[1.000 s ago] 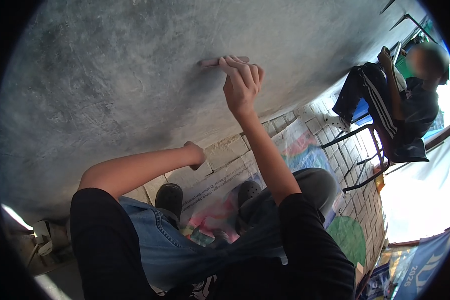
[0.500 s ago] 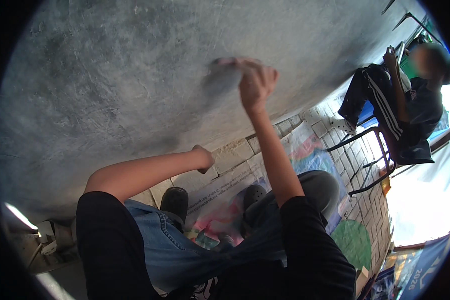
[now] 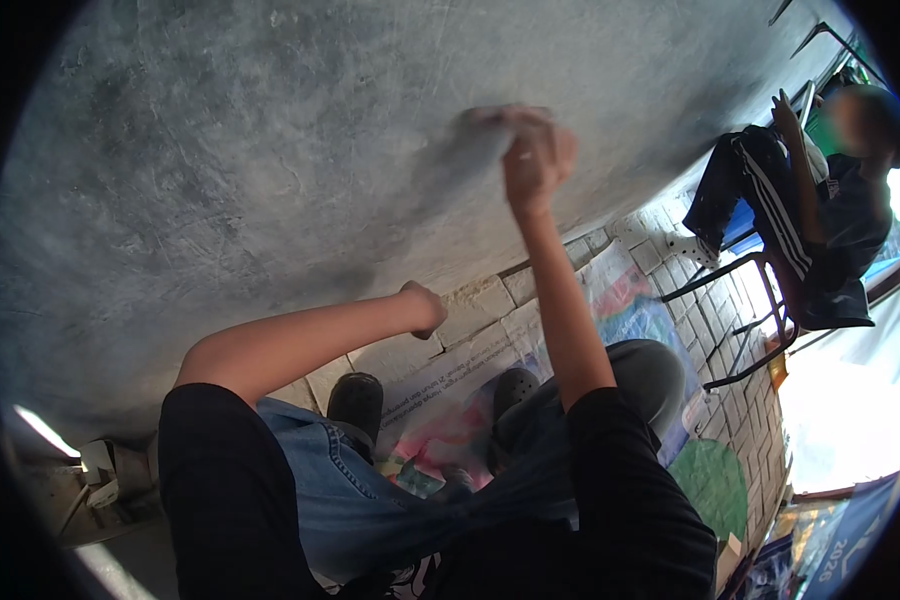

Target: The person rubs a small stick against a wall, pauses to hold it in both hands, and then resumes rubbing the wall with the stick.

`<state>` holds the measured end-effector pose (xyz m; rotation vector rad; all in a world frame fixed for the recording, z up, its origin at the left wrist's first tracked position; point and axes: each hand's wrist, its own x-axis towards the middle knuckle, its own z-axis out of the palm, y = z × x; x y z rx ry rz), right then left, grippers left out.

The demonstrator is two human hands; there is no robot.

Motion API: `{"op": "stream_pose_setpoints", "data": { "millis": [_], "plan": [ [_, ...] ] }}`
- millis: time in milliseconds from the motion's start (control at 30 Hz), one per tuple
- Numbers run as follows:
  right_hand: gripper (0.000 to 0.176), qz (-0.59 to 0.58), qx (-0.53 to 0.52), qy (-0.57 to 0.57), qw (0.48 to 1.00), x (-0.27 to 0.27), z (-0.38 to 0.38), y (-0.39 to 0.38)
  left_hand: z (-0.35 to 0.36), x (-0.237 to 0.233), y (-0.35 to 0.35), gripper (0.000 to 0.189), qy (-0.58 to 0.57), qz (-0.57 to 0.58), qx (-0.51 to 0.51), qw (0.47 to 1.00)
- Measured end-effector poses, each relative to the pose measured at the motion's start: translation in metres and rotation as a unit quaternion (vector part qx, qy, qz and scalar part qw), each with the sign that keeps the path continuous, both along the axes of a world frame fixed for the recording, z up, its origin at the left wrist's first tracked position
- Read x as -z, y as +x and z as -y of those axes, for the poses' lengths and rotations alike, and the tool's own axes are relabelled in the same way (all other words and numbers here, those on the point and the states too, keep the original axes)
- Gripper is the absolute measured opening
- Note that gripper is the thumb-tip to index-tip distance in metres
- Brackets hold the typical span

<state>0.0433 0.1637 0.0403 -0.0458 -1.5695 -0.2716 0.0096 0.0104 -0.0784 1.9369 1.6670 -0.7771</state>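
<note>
A grey, scuffed wall-like surface (image 3: 270, 150) fills the upper left of the head view. My right hand (image 3: 538, 165) is up against or close to it, smeared by motion, with its fingers bent. A thin dark shape (image 3: 480, 117) juts left from the fingers; I cannot make out what it is. My left hand (image 3: 427, 310) is curled into a loose fist near the foot of the surface, above the pale paving, and no object shows in it. Its palm side is hidden.
A printed banner sheet (image 3: 440, 400) lies on the brick paving (image 3: 740, 430) under my dark clogs (image 3: 355, 405). A green round patch (image 3: 710, 485) is at lower right. Another person (image 3: 820, 220) sits on a metal-framed chair (image 3: 770, 300) at right. Clutter (image 3: 105, 475) stands at lower left.
My right hand has shifted right and slightly up along the grey surface. The left hand sits a little further right in view. The seated person's hand has moved slightly.
</note>
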Motion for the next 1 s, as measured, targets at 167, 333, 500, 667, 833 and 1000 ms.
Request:
{"op": "stream_pose_setpoints", "data": {
  "millis": [167, 333, 500, 667, 833, 1000],
  "plan": [
    [0.007, -0.129, 0.056, -0.244, 0.959, 0.001, -0.051, 0.014, 0.009, 0.006, -0.008, 0.028, 0.026, 0.006, -0.021, 0.999],
    [0.009, -0.011, -0.021, -0.083, 0.996, -0.017, 0.028, -0.006, 0.004, 0.006, -0.009, 0.028, -0.002, -0.02, -0.016, 1.0],
    [0.013, -0.014, 0.003, -0.004, 1.0, -0.027, -0.018, 0.006, -0.004, -0.002, -0.004, 0.029, 0.032, 0.014, -0.013, 0.999],
    [0.01, -0.094, 0.052, -0.193, 0.975, -0.025, -0.044, 0.017, 0.007, 0.011, -0.007, 0.027, 0.034, 0.04, -0.009, 0.999],
    [0.018, 0.083, -0.078, 0.005, 0.994, -0.033, 0.044, -0.003, 0.008, 0.005, -0.006, 0.027, 0.014, 0.003, -0.001, 1.0],
    [0.015, -0.059, 0.02, -0.062, 0.996, -0.019, -0.038, 0.004, 0.007, -0.005, -0.009, 0.03, 0.029, 0.023, 0.002, 0.999]
  ]
}}
